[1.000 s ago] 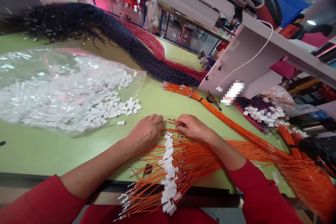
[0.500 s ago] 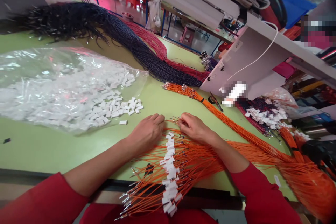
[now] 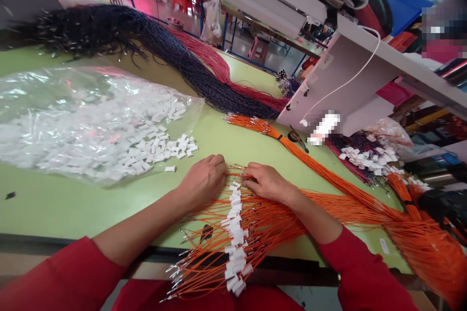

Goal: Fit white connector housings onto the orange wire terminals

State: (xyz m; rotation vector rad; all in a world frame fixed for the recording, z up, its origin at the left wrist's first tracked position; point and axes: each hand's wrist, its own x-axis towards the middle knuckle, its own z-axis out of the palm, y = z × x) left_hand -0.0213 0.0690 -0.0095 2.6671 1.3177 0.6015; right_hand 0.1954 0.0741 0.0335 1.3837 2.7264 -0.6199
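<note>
My left hand (image 3: 204, 178) is closed, fingers curled down near the table; whatever its fingertips hold is hidden. Facing it across a small gap, my right hand (image 3: 265, 182) pinches at an orange wire. Several orange wires (image 3: 277, 214) fan out beneath both hands, with bare metal terminals (image 3: 174, 279) at their left ends. Across these wires runs an uneven column of white plastic connectors (image 3: 236, 235), from just below my fingertips to the table's front edge. A few metal wire tips (image 3: 238, 166) stick out just beyond the gap between my hands.
A clear plastic bag (image 3: 91, 126) of white connectors lies left, some spilling out, one loose connector (image 3: 170, 169) nearby. Behind lie a dark wire bundle (image 3: 182, 63) and a tied orange bundle (image 3: 310, 155). Cutters (image 3: 298, 140) lie near a grey panel (image 3: 350, 77).
My right hand has shifted slightly left and down, its fingers lower over the wires. My left hand stays nearly in place. The whole view has shifted slightly.
</note>
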